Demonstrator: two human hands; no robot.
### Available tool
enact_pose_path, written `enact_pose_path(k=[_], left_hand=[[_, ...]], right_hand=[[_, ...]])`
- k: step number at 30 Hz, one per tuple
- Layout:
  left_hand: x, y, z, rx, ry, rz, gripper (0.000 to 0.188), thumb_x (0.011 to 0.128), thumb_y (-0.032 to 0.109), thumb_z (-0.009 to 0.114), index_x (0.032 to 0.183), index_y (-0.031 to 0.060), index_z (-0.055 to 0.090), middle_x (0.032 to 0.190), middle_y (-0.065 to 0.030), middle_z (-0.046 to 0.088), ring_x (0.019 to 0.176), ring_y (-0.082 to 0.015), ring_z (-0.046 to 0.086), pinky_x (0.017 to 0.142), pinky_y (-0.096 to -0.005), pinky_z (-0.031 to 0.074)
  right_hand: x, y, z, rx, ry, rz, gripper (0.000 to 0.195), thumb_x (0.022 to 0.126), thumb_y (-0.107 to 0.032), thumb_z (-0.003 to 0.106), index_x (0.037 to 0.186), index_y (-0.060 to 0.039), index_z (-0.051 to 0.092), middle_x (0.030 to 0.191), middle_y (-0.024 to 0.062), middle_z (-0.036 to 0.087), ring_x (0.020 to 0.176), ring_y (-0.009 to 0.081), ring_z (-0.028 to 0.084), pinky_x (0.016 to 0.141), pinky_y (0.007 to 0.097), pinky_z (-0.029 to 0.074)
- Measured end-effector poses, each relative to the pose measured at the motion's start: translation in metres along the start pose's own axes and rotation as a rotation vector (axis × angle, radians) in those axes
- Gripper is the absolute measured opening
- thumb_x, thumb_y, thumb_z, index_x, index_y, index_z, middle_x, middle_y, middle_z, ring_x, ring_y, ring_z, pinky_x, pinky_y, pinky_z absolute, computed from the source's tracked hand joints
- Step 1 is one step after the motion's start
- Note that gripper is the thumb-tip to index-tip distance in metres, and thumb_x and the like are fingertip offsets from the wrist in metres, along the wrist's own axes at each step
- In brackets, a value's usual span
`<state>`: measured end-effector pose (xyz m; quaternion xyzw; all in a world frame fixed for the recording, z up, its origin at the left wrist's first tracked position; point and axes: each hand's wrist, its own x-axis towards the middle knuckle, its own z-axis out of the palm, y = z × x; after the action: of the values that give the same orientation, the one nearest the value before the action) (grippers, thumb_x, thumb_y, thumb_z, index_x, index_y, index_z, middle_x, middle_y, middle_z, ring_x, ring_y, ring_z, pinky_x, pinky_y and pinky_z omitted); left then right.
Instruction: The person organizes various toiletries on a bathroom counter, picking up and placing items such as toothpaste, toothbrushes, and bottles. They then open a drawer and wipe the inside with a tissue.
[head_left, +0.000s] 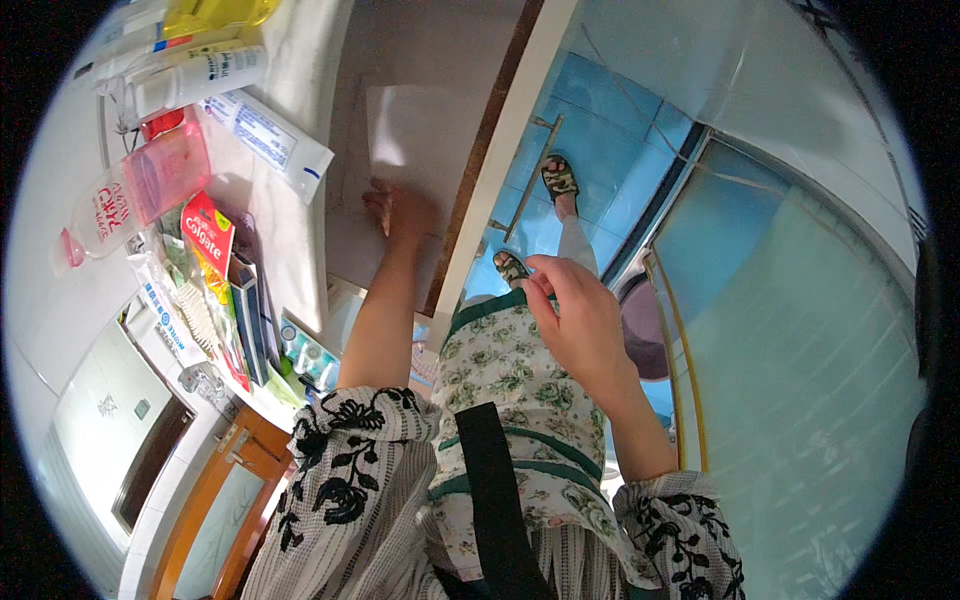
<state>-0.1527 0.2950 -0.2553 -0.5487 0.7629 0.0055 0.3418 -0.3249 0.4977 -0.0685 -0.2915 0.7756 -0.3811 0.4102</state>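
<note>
My left hand (400, 208) reaches into an opened cabinet compartment (412, 97) beside a white countertop (300, 90). Its fingers are blurred and near the compartment's surface; I cannot tell whether they hold anything. My right hand (574, 319) hangs in front of the floral apron (517, 352), fingers curled loosely, with nothing visible in it. On the counter lie a white tube (266, 142), a pink-tinted clear bottle (165, 176) and a Colgate package (208, 234) among several packed toiletries. A cabinet door (506, 150) with a metal bar handle (536, 180) stands open between my two arms.
Blue floor tiles (600, 97) lie under my camouflage-patterned slippers (560, 178). A frosted glass panel (810, 390) stands at the right, near a purple round object (643, 330). A mirror (112, 420) and a wooden door (202, 510) show at the lower left.
</note>
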Motion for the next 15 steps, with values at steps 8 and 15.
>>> enact_pose_path(k=[8, 15], left_hand=[[-0.009, 0.022, -0.071, -0.467, 0.052, -0.167, 0.047, 0.078, 0.009, 0.056, 0.119, -0.0059, 0.038, 0.118, -0.0262, 0.046, 0.112, -0.0371, 0.046, 0.095, -0.0448, 0.038], [0.056, -0.033, 0.0, -0.215, 0.306, -0.179, 0.033, 0.08, 0.013, 0.054, 0.107, -0.005, 0.052, 0.106, -0.0247, 0.056, 0.096, -0.0373, 0.056, 0.084, -0.0439, 0.046]], right_hand=[[-0.002, 0.009, 0.003, 0.021, -0.007, 0.035, 0.019, 0.079, -0.011, 0.061, 0.095, -0.0036, 0.054, 0.081, 0.0115, 0.059, 0.075, 0.0278, 0.06, 0.063, 0.037, 0.049], [-0.001, 0.006, -0.005, 0.03, -0.003, -0.009, 0.02, 0.079, -0.01, 0.061, 0.096, -0.0024, 0.054, 0.083, 0.0126, 0.06, 0.075, 0.0281, 0.06, 0.064, 0.0373, 0.049]])
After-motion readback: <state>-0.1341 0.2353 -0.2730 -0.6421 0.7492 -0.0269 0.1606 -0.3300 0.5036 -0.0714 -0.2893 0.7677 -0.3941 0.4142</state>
